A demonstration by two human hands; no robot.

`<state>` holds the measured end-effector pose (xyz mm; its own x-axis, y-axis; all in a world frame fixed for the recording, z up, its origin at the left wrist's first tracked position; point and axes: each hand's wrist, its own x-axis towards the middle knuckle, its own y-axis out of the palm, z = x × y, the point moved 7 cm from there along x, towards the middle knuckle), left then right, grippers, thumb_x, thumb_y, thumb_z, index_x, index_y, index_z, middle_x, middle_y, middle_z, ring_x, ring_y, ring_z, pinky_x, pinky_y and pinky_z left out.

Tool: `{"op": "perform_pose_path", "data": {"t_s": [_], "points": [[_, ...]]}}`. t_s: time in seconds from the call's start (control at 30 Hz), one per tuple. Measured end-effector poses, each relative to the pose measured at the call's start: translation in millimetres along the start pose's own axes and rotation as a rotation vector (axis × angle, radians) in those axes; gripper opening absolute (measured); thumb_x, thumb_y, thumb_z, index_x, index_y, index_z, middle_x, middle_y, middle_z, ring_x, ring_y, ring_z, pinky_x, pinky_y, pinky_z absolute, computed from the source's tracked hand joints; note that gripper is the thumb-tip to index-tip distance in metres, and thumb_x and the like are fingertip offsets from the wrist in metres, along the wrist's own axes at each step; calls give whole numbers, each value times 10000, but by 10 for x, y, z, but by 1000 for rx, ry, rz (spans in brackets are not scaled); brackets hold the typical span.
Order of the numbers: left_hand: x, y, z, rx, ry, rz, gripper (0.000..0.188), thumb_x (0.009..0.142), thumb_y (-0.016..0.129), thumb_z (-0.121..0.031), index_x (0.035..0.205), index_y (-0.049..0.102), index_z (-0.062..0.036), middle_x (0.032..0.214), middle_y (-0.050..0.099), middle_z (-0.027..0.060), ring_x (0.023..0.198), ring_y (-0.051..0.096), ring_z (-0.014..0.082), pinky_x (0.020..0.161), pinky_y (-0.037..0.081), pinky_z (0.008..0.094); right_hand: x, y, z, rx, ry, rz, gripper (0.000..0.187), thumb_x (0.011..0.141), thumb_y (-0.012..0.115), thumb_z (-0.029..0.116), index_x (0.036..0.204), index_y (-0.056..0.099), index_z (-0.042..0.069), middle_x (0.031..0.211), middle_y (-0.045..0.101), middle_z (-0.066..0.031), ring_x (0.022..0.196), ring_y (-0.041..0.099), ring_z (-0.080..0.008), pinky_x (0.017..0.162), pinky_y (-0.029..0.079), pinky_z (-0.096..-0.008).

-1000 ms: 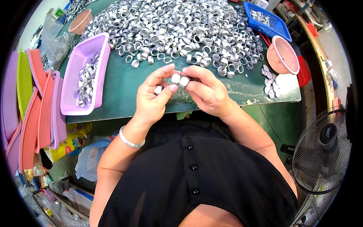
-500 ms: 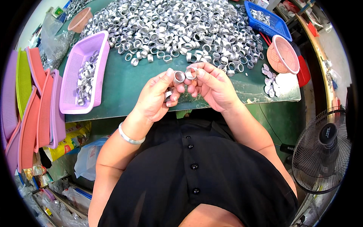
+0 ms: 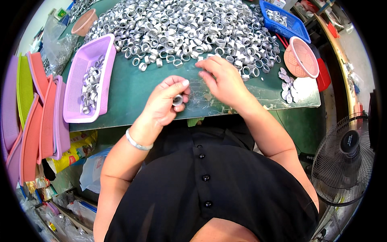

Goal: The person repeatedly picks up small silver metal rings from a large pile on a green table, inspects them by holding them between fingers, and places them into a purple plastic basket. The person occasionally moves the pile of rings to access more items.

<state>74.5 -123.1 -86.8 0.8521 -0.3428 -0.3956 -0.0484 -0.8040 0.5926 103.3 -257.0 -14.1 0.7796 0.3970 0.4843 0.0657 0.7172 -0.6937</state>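
Note:
A large heap of short silvery metal rings (image 3: 173, 32) covers the far part of the green table (image 3: 137, 88). My left hand (image 3: 165, 99), with a pale bangle at the wrist, is curled above the table's near edge. One metal ring (image 3: 177, 100) sits in its curled fingers, below the thumb. My right hand (image 3: 221, 78) is stretched out at the near edge of the heap, palm down. Its thumb and fingers are apart, and I see nothing between them. Whether the farther fingers touch a ring is hidden.
A purple basket (image 3: 70, 90) with rings stands left, beside stacked coloured baskets (image 3: 30, 129). At right are a pink round basket (image 3: 296, 62), a blue basket (image 3: 300, 34) with metal parts, and flat silvery pieces (image 3: 287, 86). A fan (image 3: 342, 161) stands lower right.
My hands have moved apart. The right one went forward to the heap. The two rings held up between my fingertips no longer show there; the ring in my left fingers remains.

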Motion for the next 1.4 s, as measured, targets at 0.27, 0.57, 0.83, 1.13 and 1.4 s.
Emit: {"op": "perform_pose_path", "data": {"t_s": [0.27,0.57,0.83,1.13,1.4], "points": [[297,-5,-691,1615,625,-320,214,745,647,-137,954,646,-89,828,621,95,740,603,254,673,470,347,221,231,-89,-635,-182,230,107,755,598,135,849,622,90,806,537,-45,872,496,-218,774,397,-330],[235,-72,-541,777,435,-137,149,794,644,-104,935,628,-58,769,584,20,660,546,116,565,434,245,88,36,-322,535,163,93,105,763,619,-12,858,578,7,1080,567,-89,829,568,-123,720,455,-241],[-110,217,-341,318,353,-13,183,833,620,-103,997,586,-28,713,561,-4,564,492,18,419,348,140,-171,29,-61,869,34,-64,120,746,610,-62,846,593,2,1100,566,-124,931,561,-155,782,462,-267],[-273,328,-394,367,609,66,169,828,613,-37,990,569,-16,890,574,18,681,506,45,571,419,177,-207,-96,172,585,-107,-128,179,678,699,-20,816,597,32,1050,604,-124,938,598,-229,800,470,-305],[-247,366,-371,416,505,88,187,861,592,-118,1021,555,-29,881,583,24,657,507,49,538,419,181,-276,33,105,1064,118,-168,195,773,639,-11,939,539,13,952,609,-117,879,599,-176,728,493,-273]]}}
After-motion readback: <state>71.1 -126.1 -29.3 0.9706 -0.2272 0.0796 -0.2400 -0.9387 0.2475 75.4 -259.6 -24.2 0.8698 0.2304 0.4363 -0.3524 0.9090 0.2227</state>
